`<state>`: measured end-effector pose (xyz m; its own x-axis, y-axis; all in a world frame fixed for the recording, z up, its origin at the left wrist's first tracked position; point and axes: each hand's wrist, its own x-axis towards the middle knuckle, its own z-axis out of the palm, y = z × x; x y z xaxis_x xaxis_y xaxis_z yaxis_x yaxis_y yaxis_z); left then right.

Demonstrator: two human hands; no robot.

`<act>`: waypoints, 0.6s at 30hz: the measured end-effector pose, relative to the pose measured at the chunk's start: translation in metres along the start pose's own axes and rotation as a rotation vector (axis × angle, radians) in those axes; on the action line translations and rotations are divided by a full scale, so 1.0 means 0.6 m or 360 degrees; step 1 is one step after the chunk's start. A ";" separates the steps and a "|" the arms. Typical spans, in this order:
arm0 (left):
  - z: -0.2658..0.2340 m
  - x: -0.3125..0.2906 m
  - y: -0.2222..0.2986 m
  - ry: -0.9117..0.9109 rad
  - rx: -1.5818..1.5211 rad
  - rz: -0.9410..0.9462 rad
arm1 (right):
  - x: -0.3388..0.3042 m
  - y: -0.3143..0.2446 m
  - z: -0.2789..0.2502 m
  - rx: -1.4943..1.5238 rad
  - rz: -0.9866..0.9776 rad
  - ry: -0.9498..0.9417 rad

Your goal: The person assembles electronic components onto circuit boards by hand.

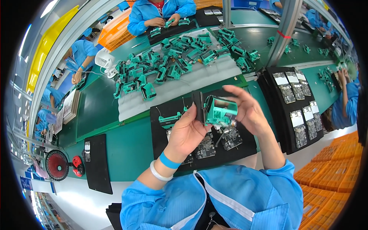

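Note:
My left hand (pixel 188 132), with a blue band and a pale bangle at its wrist, grips a green plastic housing (pixel 222 111) by the flat black part on its left side. The housing is held tilted above a black foam mat (pixel 245 142). Just right of it is my right hand (pixel 251 111), its fingers spread; whether a fingertip touches the housing is hard to tell. Under my hands, several circuit boards (pixel 206 148) lie on the mat, partly hidden by my left hand and wrist. A green frame piece (pixel 170 120) rests at the mat's left.
Many green housings (pixel 168 67) are heaped on a white foam sheet (pixel 134 109) ahead. To the right, a black mat (pixel 283 130) bears several boards. A metal post (pixel 283 34) rises at right. A co-worker's hands (pixel 165 22) handle housings opposite. A small fan (pixel 57 165) stands at left.

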<state>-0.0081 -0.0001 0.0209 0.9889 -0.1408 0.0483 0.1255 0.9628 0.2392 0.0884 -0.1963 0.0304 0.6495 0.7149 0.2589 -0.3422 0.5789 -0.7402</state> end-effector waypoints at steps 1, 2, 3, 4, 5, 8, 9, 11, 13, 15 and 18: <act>0.003 0.003 -0.007 0.0007 0.0154 0.0087 | -0.007 -0.005 -0.002 -0.0053 0.0334 0.0070; 0.003 0.011 -0.010 0.0006 0.0154 0.0079 | -0.009 -0.003 -0.015 -0.0143 0.0547 0.0005; 0.001 0.018 -0.011 -0.0012 0.0256 0.0087 | -0.013 -0.007 -0.018 -0.0178 0.0577 0.0024; -0.002 0.023 -0.014 -0.0028 0.0357 0.0096 | -0.016 -0.011 -0.020 -0.0211 0.0609 0.0044; -0.011 0.030 -0.024 0.0084 0.0493 0.0179 | -0.018 -0.016 -0.036 -0.0383 0.0531 0.0154; 0.004 0.032 -0.055 0.0147 0.1315 0.0192 | -0.027 -0.058 -0.054 -0.0631 0.0122 0.0671; -0.006 0.020 -0.066 0.0107 0.1885 -0.0010 | -0.030 -0.067 -0.067 -0.0621 0.0011 0.0791; 0.003 0.004 -0.095 -0.0441 0.3100 0.0110 | -0.032 -0.083 -0.091 -0.0611 -0.0103 0.0917; 0.002 -0.012 -0.118 -0.0627 0.3505 0.0011 | -0.030 -0.087 -0.100 -0.1036 -0.0154 0.1030; -0.015 -0.019 -0.126 -0.0744 0.3558 -0.0041 | -0.016 -0.069 -0.092 -0.1181 -0.0076 0.0896; -0.017 -0.018 -0.105 -0.0880 0.3581 -0.0190 | -0.003 -0.031 -0.094 -0.1180 0.0169 0.0745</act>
<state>-0.0259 -0.0570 -0.0044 0.8293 -0.5580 0.0293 -0.4790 -0.6830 0.5515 0.1320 -0.2307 0.0088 0.9065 0.4222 0.0055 0.0065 -0.0010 -1.0000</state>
